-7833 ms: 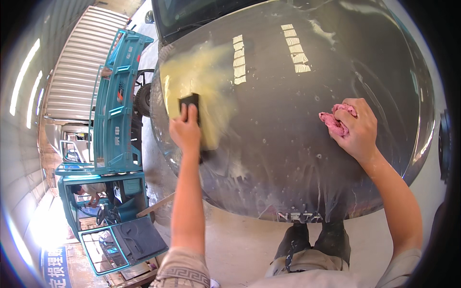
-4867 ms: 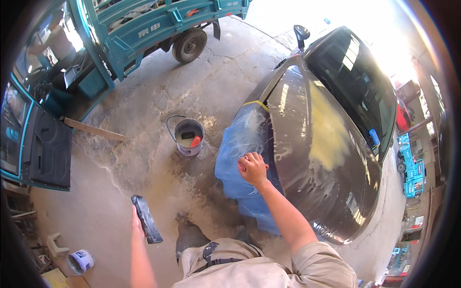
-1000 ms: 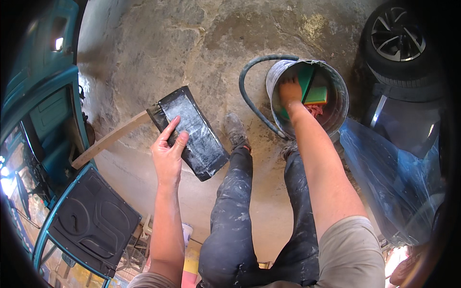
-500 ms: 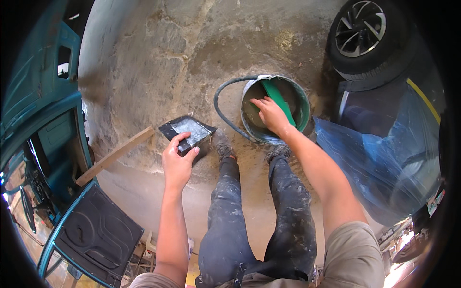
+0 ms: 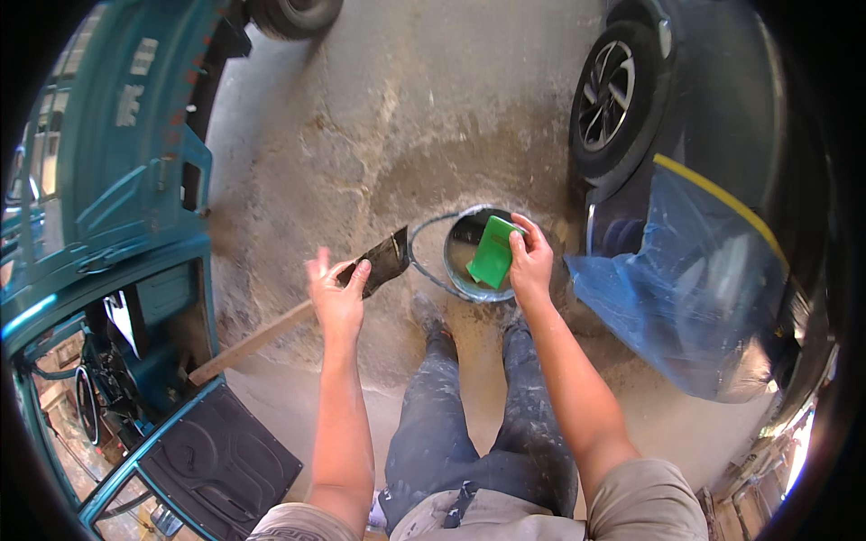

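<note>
Truck (image 5: 144, 194) and car (image 5: 726, 117) flank bucket (image 5: 455, 238) and green block (image 5: 493, 252)

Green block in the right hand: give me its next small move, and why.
I'd likely bring the green block toward the black sheet: the right hand holds the block over the mouth of the bucket, while the left hand holds the sheet to the bucket's left.
</note>
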The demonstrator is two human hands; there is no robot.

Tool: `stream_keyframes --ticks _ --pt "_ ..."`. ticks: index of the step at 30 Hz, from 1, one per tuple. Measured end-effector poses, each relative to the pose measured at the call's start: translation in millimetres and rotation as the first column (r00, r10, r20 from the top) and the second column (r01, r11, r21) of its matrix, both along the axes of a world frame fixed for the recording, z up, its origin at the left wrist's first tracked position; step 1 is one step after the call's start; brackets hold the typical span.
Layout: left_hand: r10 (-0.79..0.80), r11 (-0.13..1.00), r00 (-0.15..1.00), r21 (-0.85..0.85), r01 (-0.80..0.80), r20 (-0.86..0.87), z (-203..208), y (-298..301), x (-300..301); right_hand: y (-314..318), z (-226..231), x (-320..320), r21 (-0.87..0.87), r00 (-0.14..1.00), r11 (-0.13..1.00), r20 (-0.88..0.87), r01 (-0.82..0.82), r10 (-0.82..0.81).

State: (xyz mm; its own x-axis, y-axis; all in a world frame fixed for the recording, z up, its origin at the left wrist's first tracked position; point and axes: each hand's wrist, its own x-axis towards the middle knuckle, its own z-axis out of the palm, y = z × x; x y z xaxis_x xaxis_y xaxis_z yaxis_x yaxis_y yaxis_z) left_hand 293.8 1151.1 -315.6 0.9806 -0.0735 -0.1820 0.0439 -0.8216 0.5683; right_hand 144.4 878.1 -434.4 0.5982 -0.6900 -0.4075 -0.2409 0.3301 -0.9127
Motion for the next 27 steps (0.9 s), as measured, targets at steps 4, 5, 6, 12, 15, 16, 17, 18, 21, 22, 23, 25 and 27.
stream_keyframes --ticks 4,5,6,12,15,16,17,18,21,22,23,25,27 --pt "0.123 0.819 0.97 -0.531 -0.217 -0.208 73.6 -18.6 23.6 -18.3 114.0 13.9 0.126 0.983 0.982 0.102 0.142 -0.155" --pt "0.154 0.743 0.967 -0.622 -0.248 -0.201 102.0 -28.9 27.9 -24.5 143.0 20.8 0.137 0.975 0.979 0.144 0.149 -0.168" --pt "0.183 0.656 0.962 -0.704 -0.273 -0.202 131.1 -36.6 28.7 -27.3 172.7 23.3 0.15 0.967 0.977 0.182 0.152 -0.178" --pt "0.073 0.295 0.941 -0.894 -0.336 -0.33 293.4 -56.6 36.3 -38.8 364.8 43.5 0.222 0.935 0.967 0.299 0.128 -0.192" --pt "-0.024 0.147 0.944 -0.935 -0.321 -0.328 333.6 -83.2 23.9 -49.1 432.4 29.3 0.267 0.886 0.952 0.392 0.148 -0.247" --pt "-0.066 0.103 0.947 -0.946 -0.307 -0.314 355.5 -70.8 20.6 -40.4 450.4 34.8 0.278 0.868 0.949 0.424 0.149 -0.26" --pt "-0.115 0.068 0.942 -0.948 -0.311 -0.317 367.1 -60.5 16.4 -32.4 464.6 34.8 0.302 0.857 0.946 0.449 0.121 -0.253" --pt "-0.157 0.011 0.94 -0.952 -0.306 -0.303 380.9 -53.3 15.4 -25.5 480.8 34.9 0.324 0.845 0.941 0.474 0.094 -0.247" --pt "-0.302 -0.118 0.911 -0.937 -0.329 -0.282 399.7 -49.5 1.5 -24.2 494.1 25.9 0.306 0.836 0.95 0.504 0.062 -0.217" --pt "-0.341 -0.126 0.896 -0.931 -0.343 -0.284 400.3 -47.6 -2.2 -21.3 492.7 24.3 0.283 0.848 0.957 0.491 0.065 -0.203" --pt "-0.381 -0.133 0.88 -0.925 -0.355 -0.283 401.5 -47.7 -5.5 -18.6 493.8 22.1 0.26 0.858 0.963 0.478 0.068 -0.189" --pt "-0.481 -0.145 0.834 -0.914 -0.378 -0.269 402.3 -52.1 -14.9 -12.5 493.9 22.3 0.299 0.872 0.953 0.454 0.045 -0.183" --pt "-0.528 -0.142 0.81 -0.914 -0.379 -0.254 403.5 -61.8 -30.1 -6.5 492.9 21.8 0.311 0.882 0.95 0.443 0.02 -0.164"
